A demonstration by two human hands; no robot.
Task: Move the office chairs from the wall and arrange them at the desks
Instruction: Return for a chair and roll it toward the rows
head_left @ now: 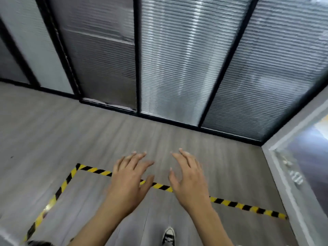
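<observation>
No office chair or desk shows in the head view. My left hand (130, 176) and my right hand (189, 176) are stretched out side by side over the grey floor (106, 135), palms down, fingers spread and relaxed. Neither hand holds or touches anything. The picture is blurred by motion.
A glass partition wall (177, 59) with black frames and closed blinds stands straight ahead. Yellow-and-black hazard tape (248, 207) marks a rectangle on the floor beneath my hands. A grey-framed glass door (301, 166) is at the right. My shoe (168, 236) shows at the bottom.
</observation>
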